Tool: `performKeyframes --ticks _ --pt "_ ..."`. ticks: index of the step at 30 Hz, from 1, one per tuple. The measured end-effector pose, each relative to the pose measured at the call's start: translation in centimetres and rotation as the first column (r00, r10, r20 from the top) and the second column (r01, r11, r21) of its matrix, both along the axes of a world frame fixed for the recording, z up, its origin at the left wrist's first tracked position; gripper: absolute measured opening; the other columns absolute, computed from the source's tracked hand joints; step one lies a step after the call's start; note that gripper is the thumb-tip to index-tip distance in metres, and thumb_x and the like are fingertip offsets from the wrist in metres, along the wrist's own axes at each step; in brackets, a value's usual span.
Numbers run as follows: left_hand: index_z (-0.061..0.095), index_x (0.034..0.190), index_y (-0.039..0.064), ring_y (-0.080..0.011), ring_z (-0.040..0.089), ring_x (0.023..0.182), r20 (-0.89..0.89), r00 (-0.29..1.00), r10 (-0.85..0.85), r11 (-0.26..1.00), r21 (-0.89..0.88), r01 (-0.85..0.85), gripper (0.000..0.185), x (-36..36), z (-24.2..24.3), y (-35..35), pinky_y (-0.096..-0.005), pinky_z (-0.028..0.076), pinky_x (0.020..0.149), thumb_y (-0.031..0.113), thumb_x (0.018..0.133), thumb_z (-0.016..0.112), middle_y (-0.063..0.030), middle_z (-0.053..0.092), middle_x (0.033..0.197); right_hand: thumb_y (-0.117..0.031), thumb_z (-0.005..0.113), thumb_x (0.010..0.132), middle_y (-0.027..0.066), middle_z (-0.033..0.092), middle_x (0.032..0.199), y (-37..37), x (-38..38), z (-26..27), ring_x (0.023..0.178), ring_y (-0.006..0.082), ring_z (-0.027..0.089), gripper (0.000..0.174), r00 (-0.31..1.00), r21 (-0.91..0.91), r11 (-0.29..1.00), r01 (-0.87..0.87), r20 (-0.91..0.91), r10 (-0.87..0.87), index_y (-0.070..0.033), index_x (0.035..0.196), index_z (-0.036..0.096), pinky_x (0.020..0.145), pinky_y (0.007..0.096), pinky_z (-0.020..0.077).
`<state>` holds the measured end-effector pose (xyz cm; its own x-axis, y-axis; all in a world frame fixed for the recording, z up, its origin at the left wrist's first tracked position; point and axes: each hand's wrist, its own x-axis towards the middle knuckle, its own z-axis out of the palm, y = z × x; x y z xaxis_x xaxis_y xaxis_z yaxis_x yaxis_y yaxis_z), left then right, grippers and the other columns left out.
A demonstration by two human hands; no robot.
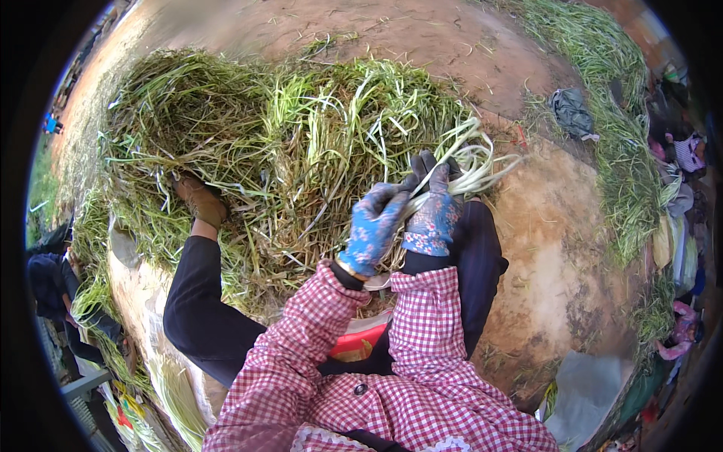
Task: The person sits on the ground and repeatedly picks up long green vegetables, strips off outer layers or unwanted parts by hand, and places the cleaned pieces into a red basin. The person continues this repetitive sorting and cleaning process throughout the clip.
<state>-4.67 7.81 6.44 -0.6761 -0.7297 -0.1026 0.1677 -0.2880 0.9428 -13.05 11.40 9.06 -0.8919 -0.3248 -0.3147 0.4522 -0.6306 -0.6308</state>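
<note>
Both my hands wear blue floral gloves with dark, soiled fingers, and they meet over my right knee. In my right hand [434, 217] is a small bundle of long, pale green-white plant stalks [474, 169], whose loops and loose ends fan out to the upper right. My left hand [377, 223] grips the lower part of the same bundle, close against the right hand; its fingertips are partly hidden. Directly in front of me lies a broad heap of green and browning leafy stalks [305, 152], which reaches up to both hands.
My foot in a brown shoe [203, 200] rests against the heap's left side. A dark plastic bag [570, 113] lies on bare earth near another green pile [615, 124]. A grey sheet [587, 395] is at lower right. People sit or bend at both edges, including one person [56, 299] at left.
</note>
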Motion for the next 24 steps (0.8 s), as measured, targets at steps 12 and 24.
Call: performKeyframes --ticks 12,24 --pt "0.062 0.108 0.002 -0.0375 0.057 0.1 0.693 0.708 0.134 0.9 -0.384 0.205 0.04 -6.9 -15.1 -7.5 -0.0419 0.045 0.089 0.029 0.079 0.063 -0.0215 0.061 0.106 -0.037 0.064 0.085 -0.0019 0.049 0.057 2.1 -1.1 4.7 0.04 0.0087 0.043 0.031 0.998 -0.12 0.992 0.04 -0.05 -0.046 -0.013 0.104 0.057 0.034 0.023 0.0279" --pt "0.056 0.11 -0.001 -0.0139 0.063 0.069 -0.083 0.988 0.132 0.959 0.261 -0.107 0.032 7.0 0.6 -3.1 -0.0241 0.05 0.059 0.007 0.08 0.065 -0.0047 0.064 0.08 -0.045 0.058 0.086 -0.0054 0.044 0.054 4.7 0.5 6.1 0.047 0.0097 0.047 0.028 0.937 -0.165 0.978 -0.128 -0.342 0.065 -0.019 0.094 0.054 0.036 0.022 0.0298"
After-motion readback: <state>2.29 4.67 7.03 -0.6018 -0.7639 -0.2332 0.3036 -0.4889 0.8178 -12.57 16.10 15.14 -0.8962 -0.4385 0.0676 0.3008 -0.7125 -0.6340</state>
